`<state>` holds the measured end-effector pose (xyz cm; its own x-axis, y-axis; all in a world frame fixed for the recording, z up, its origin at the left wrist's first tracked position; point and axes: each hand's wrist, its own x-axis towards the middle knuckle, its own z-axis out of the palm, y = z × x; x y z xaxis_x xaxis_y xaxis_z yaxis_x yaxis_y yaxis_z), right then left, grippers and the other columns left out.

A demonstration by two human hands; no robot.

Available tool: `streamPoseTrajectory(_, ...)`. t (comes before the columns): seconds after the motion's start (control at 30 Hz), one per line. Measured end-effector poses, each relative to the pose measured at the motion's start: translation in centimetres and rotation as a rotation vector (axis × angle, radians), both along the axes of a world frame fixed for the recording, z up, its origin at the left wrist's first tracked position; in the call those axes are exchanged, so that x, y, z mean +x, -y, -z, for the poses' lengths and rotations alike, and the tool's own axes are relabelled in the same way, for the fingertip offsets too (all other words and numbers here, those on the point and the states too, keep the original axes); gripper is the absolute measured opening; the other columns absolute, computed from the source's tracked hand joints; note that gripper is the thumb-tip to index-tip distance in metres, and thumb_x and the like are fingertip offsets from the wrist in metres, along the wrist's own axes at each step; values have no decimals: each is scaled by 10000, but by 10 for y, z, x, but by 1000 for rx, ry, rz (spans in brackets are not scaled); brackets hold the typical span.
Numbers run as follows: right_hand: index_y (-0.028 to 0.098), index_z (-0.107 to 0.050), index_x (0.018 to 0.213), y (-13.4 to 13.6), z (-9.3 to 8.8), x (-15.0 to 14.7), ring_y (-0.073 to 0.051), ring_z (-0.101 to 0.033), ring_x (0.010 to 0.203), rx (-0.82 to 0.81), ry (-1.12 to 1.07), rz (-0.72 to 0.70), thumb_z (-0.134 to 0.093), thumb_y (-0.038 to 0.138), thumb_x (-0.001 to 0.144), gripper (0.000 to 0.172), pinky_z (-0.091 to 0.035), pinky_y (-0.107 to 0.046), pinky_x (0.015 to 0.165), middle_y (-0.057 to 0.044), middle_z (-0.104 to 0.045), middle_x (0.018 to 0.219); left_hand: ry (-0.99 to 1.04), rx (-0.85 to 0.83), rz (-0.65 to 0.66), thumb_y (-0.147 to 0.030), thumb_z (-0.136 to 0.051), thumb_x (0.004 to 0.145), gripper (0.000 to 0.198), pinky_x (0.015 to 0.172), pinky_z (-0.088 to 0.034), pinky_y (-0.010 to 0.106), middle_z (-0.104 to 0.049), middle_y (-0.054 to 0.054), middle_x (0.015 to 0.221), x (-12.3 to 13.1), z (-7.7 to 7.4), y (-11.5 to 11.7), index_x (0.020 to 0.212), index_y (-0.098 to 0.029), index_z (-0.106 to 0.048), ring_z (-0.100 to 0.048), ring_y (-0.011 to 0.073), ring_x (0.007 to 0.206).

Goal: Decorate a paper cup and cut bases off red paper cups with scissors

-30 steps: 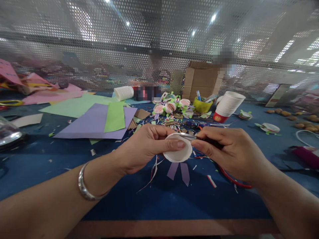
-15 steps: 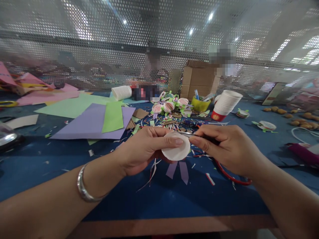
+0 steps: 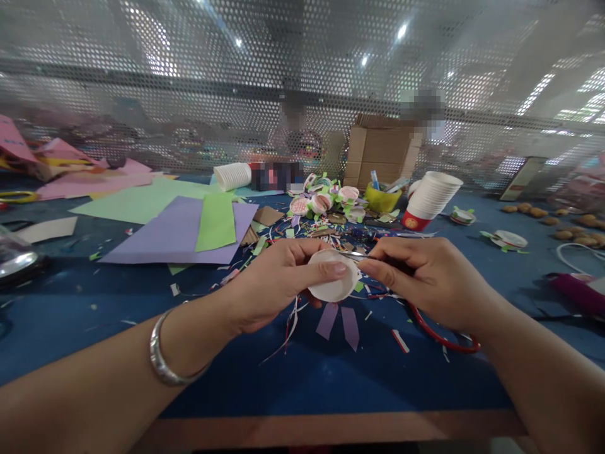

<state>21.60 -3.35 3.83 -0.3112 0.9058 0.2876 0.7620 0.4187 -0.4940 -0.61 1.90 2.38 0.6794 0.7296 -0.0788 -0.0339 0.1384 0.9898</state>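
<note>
Over the table's near middle, my left hand (image 3: 283, 277) pinches a round white paper cup bottom (image 3: 331, 290), thumb across its inside and fingers behind. My right hand (image 3: 425, 277) is closed on scissors, their metal blade (image 3: 352, 255) at the upper right rim of the cup bottom. A red loop (image 3: 447, 340), apparently a scissor handle, shows below the right hand; its link to the blade is hidden. Two purple paper strips (image 3: 338, 325) lie on the table just below the cup bottom.
Paper scraps and small green-and-white paper turtles (image 3: 347, 195) lie beyond my hands. Coloured sheets (image 3: 165, 233) spread left. Stacked paper cups (image 3: 432, 195), a yellow container (image 3: 380, 200) and a cardboard box (image 3: 378, 151) stand behind. Peanuts (image 3: 579, 236) lie right. A perforated screen (image 3: 212, 94) closes the back.
The cup bottom has tilted slightly in my left hand, so its inner rim shows more. Both hands keep nearly the same place, and the blade stays at the rim.
</note>
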Motion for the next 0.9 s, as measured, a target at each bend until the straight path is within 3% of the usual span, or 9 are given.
streamPoseTrajectory(0.5, 193, -644, 758, 3, -1, -3, -103, -401, 532, 89, 40, 36, -549, 447, 1002, 365, -311, -262, 518, 48, -472, 570, 29, -129, 20, -322, -830, 761, 233, 591, -410, 197, -667, 3, 762, 0, -2, 0, 877, -147, -728, -584, 95, 674)
streamPoseTrajectory(0.73, 200, -575, 716, 2, 1, -4, -100, -370, 533, 36, 30, 7, -536, 461, 1004, 391, -300, -237, 499, 50, -441, 568, -50, 16, 36, -370, -783, 810, 249, 562, -339, 203, -612, -8, 732, -2, 0, -2, 820, -143, -681, -517, 88, 653)
streamPoseTrajectory(0.9, 201, -560, 699, 3, 2, -5, -99, -350, 523, 72, 44, -3, -542, 464, 1003, 401, -285, -242, 499, 55, -414, 556, -65, 2, 66, -405, -796, 789, 290, 562, -347, 215, -638, 6, 765, -2, 0, -3, 865, -147, -688, -540, 100, 670)
